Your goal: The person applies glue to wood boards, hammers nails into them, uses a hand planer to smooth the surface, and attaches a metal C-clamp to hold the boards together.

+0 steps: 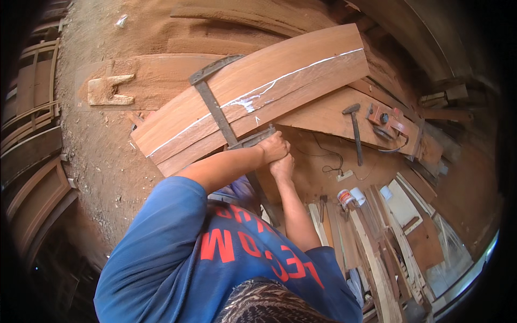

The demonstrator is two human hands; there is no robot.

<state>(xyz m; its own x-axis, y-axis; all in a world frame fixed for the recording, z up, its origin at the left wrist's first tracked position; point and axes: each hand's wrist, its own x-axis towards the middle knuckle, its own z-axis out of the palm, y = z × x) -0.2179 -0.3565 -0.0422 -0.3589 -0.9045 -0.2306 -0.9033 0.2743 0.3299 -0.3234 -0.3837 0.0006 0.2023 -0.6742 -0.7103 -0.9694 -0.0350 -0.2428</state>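
Note:
A metal clamp (219, 115) spans a wide, curved wooden panel (307, 56), its bar lying across the boards. My left hand (274, 146) is closed at the clamp's near jaw, by the screw end. Just below it and touching it, my right hand (282, 166) is also closed; the handle inside the fists is hidden. White glue runs in a line along one panel joint and is smeared near the middle. A second, bare seam lies nearer to me, with a small white arrow-like mark beside it.
On a board to the right lie a hammer (355, 133) and an orange power tool (387, 123). Below it are a power strip (344, 175), a labelled tub (345, 198) and stacked wood offcuts (375, 246). A notched wooden block (106, 91) sits in sawdust at left. Wooden frames (38, 202) line the left side.

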